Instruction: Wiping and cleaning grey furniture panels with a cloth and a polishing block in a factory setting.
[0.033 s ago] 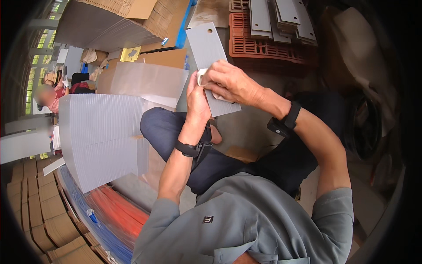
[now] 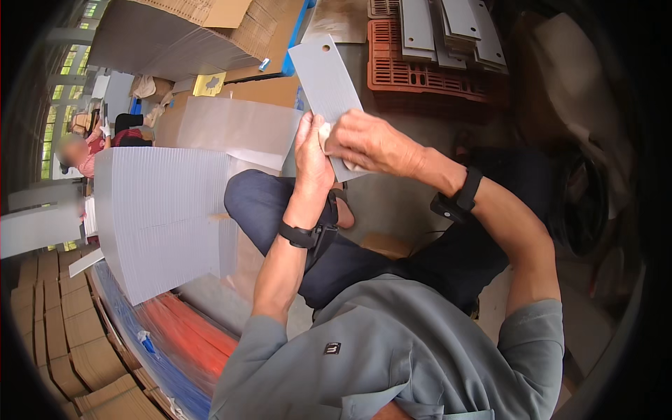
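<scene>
A long light-grey plastic panel (image 2: 325,77) with a round hole near its far end slants across in front of me, above my knees. Its near left edge is gripped by my left hand (image 2: 313,155), thumb and fingers closed around it. A crumpled white cloth (image 2: 325,136) is bunched in my right hand (image 2: 371,143), whose curled fingers press it against the panel's face. That hand covers part of the panel and most of the cloth. Both wrists wear black straps with small devices.
To my left stands a tall stack of grey panels (image 2: 164,217). Holed panels (image 2: 458,21) lie on an orange plastic crate (image 2: 392,59) at the far right. Cardboard (image 2: 182,35) is piled at the far left, flattened cartons (image 2: 77,315) at the near left. A co-worker (image 2: 87,154) sits beyond.
The panel's far end has shifted slightly left. My right hand with the cloth has slid a little toward me and to the right along the panel.
</scene>
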Tool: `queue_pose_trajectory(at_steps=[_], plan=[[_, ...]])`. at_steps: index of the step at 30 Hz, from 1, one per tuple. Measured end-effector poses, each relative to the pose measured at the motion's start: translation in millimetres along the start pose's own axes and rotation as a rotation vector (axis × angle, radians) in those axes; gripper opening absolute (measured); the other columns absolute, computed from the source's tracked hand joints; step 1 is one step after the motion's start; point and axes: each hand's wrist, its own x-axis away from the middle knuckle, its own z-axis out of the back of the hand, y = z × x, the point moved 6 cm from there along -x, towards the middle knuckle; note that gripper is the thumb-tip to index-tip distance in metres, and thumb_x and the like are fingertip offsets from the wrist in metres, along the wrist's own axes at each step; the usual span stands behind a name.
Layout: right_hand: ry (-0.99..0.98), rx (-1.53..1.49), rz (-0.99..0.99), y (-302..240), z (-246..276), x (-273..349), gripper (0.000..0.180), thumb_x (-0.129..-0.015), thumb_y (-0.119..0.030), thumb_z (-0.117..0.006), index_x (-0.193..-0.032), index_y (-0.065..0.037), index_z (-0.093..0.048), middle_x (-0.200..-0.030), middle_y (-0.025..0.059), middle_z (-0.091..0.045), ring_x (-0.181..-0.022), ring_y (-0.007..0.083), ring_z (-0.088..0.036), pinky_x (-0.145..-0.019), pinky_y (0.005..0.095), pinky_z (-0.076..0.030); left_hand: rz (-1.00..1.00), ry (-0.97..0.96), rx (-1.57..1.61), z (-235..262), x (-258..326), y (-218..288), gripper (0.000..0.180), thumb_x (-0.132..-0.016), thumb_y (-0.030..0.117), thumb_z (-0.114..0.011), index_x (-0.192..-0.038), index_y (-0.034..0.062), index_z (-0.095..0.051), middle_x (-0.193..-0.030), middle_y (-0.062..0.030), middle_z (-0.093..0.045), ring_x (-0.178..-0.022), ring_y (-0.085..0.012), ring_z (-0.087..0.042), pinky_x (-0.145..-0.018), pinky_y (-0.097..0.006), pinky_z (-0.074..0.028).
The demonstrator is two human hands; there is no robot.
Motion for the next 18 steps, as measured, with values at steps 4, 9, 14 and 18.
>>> queue_pose_trajectory(at_steps=[4,9,14,18], plan=[[-0.458,-0.111,0.135,-32,-61,62,0.011,-0.091,-0.009,-0.067,-0.101,-0.008,-0.062,-0.095,0.0091,-0.055,-0.099,0.0295,-0.056,-0.089,0.041,-0.051,-0.072,-0.009,0.151,15,-21,12,0.032,-0.107,0.02,-0.053,-0.134,0.0036,-0.051,-0.128,-0.009,-0.06,-0.117,-0.0216,-0.06,-0.101,-0.039,-0.05],[-0.418,-0.115,-0.197,8,-43,95,0.016,-0.09,-0.006,-0.069,-0.104,-0.008,-0.062,-0.098,0.0087,-0.057,-0.098,0.0302,-0.057,-0.088,0.0405,-0.05,-0.093,0.045,0.215,38,-30,22,0.032,-0.109,0.022,-0.047,-0.134,0.0039,-0.051,-0.125,-0.0086,-0.061,-0.118,-0.0214,-0.059,-0.101,-0.039,-0.049],[0.097,-0.105,-0.513,23,30,50,0.014,-0.093,-0.005,-0.068,-0.106,-0.007,-0.065,-0.101,0.0096,-0.061,-0.095,0.0291,-0.062,-0.084,0.0387,-0.053,0.114,-0.457,0.881,24,-28,-2,0.041,-0.107,0.031,-0.049,-0.132,-0.0011,-0.052,-0.086,-0.0081,-0.055,-0.063,-0.0153,-0.053,-0.052,-0.029,-0.045],[0.34,0.019,-0.155,-27,59,-4,0.02,-0.087,-0.001,-0.073,-0.105,-0.004,-0.066,-0.099,0.0104,-0.064,-0.091,0.0272,-0.063,-0.079,0.0369,-0.054,0.228,-0.539,0.994,4,-11,2,0.037,-0.107,0.032,-0.047,-0.124,-0.0001,-0.053,-0.082,-0.0077,-0.051,-0.062,-0.0153,-0.05,-0.052,-0.028,-0.046]])
